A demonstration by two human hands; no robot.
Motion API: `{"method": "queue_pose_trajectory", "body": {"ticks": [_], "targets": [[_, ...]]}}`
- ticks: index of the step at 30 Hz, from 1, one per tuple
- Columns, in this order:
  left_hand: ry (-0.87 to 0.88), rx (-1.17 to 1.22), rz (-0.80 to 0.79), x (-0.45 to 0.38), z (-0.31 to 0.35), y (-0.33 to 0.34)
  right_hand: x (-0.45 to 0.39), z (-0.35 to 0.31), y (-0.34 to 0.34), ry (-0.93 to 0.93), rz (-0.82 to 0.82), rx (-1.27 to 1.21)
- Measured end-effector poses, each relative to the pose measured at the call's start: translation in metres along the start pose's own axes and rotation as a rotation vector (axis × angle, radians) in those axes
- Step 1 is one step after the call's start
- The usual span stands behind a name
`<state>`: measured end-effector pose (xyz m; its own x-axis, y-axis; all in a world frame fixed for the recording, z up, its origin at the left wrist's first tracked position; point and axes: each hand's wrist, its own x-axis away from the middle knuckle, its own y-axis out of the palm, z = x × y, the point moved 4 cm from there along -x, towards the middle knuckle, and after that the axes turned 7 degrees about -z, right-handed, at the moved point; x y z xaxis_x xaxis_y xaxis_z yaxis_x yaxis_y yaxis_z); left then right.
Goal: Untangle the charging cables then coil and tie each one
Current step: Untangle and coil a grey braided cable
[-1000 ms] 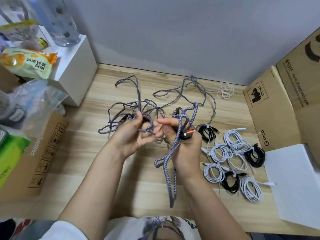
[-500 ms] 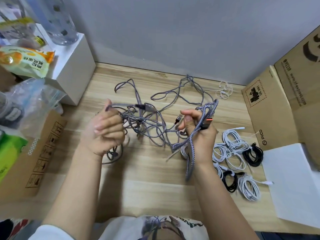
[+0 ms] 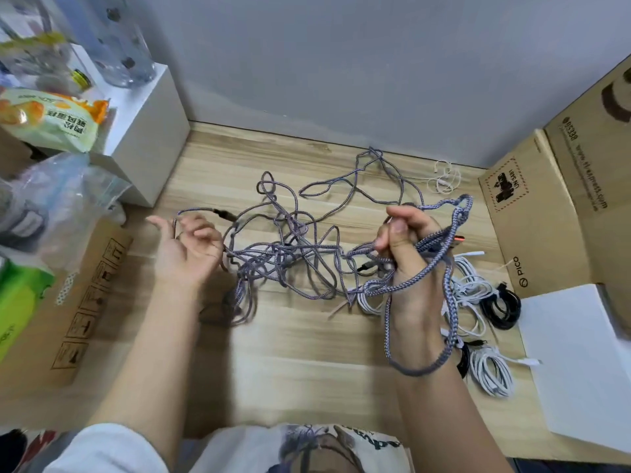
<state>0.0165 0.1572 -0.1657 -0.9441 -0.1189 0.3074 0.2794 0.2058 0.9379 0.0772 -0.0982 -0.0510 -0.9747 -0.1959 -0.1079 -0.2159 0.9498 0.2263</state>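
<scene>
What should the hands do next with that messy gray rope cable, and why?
Probably the left hand, now open, should take the loose plug end beside it and draw it out of the gray braided cable tangle, while the right hand grips its gathered loops.

Soft, even indoor light falls from above, moderately bright, with no hard glare. The light wooden table (image 3: 307, 353) carries only faint, diffuse shadows beneath the forearms near its front edge. Wide-angle distortion bows the brown cardboard box (image 3: 546, 213) at the table's right edge and stretches the frame's corners. The open left hand (image 3: 191, 247) is motion-blurred, and the clear plastic bags (image 3: 51, 196) at the left edge look smeared and soft.
</scene>
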Motion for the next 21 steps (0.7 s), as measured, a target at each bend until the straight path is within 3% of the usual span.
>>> {"method": "queue_pose_trajectory", "body": {"ticks": [4,6,8,13,16,19,21], "targets": [[-0.209,-0.409,-0.114,0.012,-0.050,0.008,-0.001,0.005,0.013,0.005,-0.067,-0.005],[-0.392,-0.764,-0.033,0.019,-0.085,0.001,0.000,0.008,0.020,0.025,-0.091,-0.001],[-0.398,-0.940,0.092,0.021,-0.102,-0.009,0.002,0.008,0.029,0.086,-0.161,-0.055],[-0.147,-0.426,0.129,-0.001,-0.085,0.000,0.012,-0.005,0.034,0.247,-0.308,-0.220],[-0.142,-0.451,0.163,-0.009,-0.080,0.013,0.018,-0.022,0.036,0.291,-0.383,-0.362],[-0.011,-0.467,0.356,-0.018,-0.055,-0.001,0.021,-0.057,0.041,0.134,-0.609,-0.568],[0.099,-0.357,0.371,-0.017,-0.037,-0.007,0.018,-0.073,0.037,0.043,-0.668,-0.505]]}}
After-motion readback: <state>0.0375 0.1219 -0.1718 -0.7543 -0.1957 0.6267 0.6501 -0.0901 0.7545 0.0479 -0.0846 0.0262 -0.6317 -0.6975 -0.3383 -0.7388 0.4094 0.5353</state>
